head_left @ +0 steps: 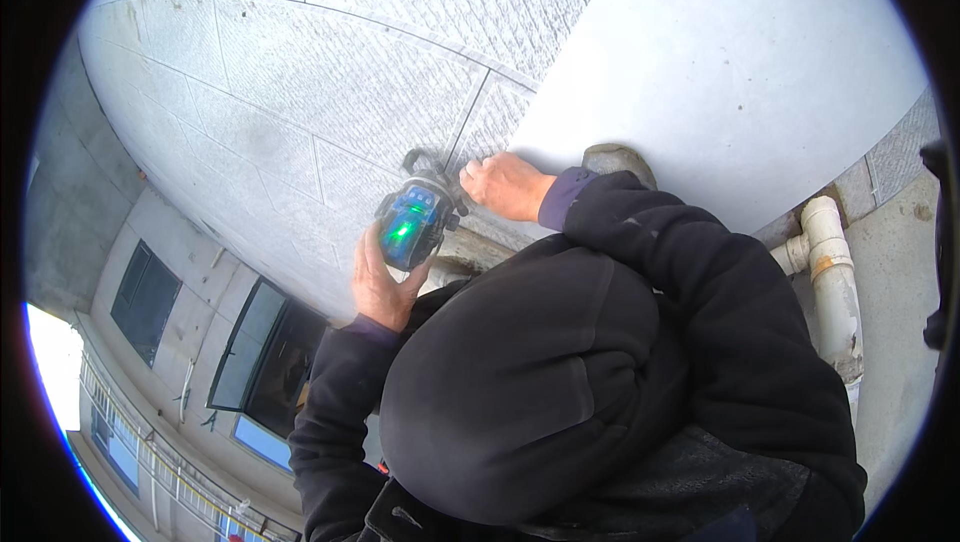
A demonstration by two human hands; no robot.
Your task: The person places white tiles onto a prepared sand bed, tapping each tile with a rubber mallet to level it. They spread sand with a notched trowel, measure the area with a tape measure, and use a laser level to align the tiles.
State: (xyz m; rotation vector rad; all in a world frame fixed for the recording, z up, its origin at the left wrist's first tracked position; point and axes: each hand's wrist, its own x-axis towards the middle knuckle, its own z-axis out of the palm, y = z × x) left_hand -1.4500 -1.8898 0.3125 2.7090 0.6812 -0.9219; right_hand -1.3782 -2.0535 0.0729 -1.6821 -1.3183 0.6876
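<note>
My left hand (385, 282) holds a laser level (408, 227), a blue and black device with a bright green glow, thumb and fingers along its lower end. A dark ring-shaped bracket (425, 167) adjoins its upper end, close to the textured grey tile surface (370, 72). Just right of the device, my right hand (508, 187) is closed with the fingers curled; what is in them, if anything, stays hidden. Its fingertips are near a tile joint. Both forearms are in black sleeves with purple cuffs.
A smooth white panel (730, 72) meets the tiles at the upper right. White pipes (832, 272) with an elbow stand at the right. Leftward are an open window (248, 342) and a railing (165, 462). Rounded black cloth (520, 382) covers the lower middle.
</note>
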